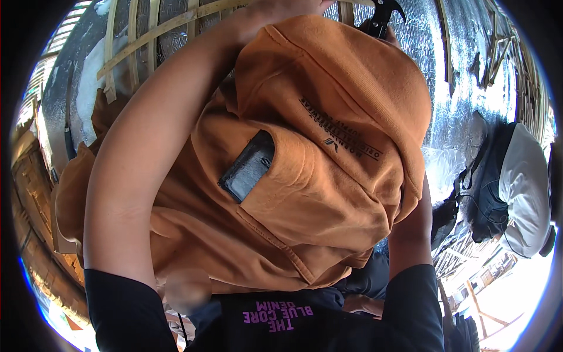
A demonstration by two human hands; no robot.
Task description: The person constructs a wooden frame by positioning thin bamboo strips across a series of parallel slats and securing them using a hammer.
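An orange garment [328, 117] with dark print fills the middle of the view, bunched between my arms. A dark flat object, like a phone or wallet [249, 170], sticks out of its pocket. Past its far side, my left hand [290, 7] lies close to a bamboo strip [170, 26]; the upper edge of the picture cuts off its fingers. A black claw hammer [382, 16] rises beyond the garment. Just below the hammer's head shows a bit of my right hand [392, 37], closed around the hammer; the garment hides the rest.
Silvery foil sheeting [443, 123] with bamboo slats spreads across the far side. At the right is a person in a pale top [525, 188] and dark clothing. Woven bamboo [38, 211] lines the left edge, and more bamboo poles [531, 76] stand at the far right.
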